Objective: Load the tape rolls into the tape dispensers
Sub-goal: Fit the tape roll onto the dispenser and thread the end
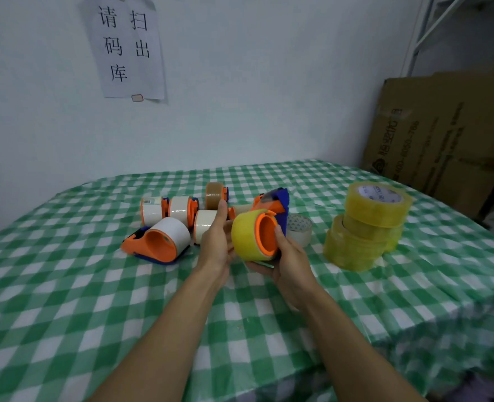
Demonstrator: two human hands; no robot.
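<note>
Above the table's middle, yellow tape roll (244, 239) sits on the orange hub of the orange-and-blue dispenser (266, 236), held off the cloth. Right hand (292, 262) grasps the dispenser from below, thumb up on the hub rim. Left hand (215, 239) is flat, fingers straight, palm at the roll's left side. White-tape dispenser (158, 242) lies to the left, more loaded dispensers (179, 210) behind it. Clear roll (301, 227) just behind the right hand. Stack of yellow rolls (367, 227) further right. Green checked cloth (95, 314), cardboard box (443, 140), paper sign (124, 47) on the wall.
</note>
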